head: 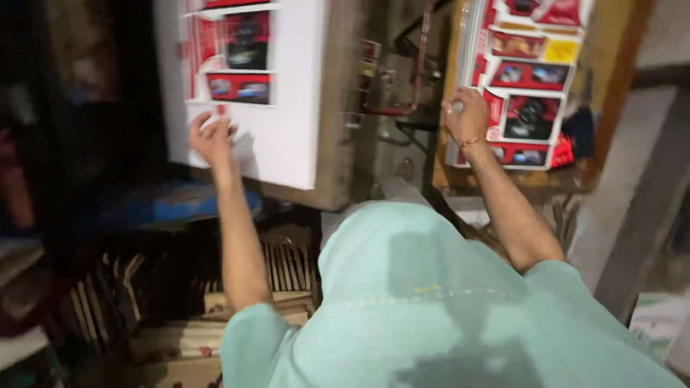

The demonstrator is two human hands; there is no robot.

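My left hand [212, 139] rests on the lower part of a large white printed card sheet [287, 108] with red and black picture panels, fingers curled against its surface. My right hand [466, 115] lies on the left edge of a stack of similar red and white printed sheets [528, 86] on a wooden surface at the right. A red thread is tied round that wrist. Both arms reach forward from light green sleeves [431, 309]. Whether either hand grips a sheet is unclear because of blur.
A metal machine part with red tubing [392, 86] stands between the two sheets. Stacks of brown cardboard [180, 302] lie low at the left, with a blue object [165, 201] above them. A grey beam [632, 201] runs down the right.
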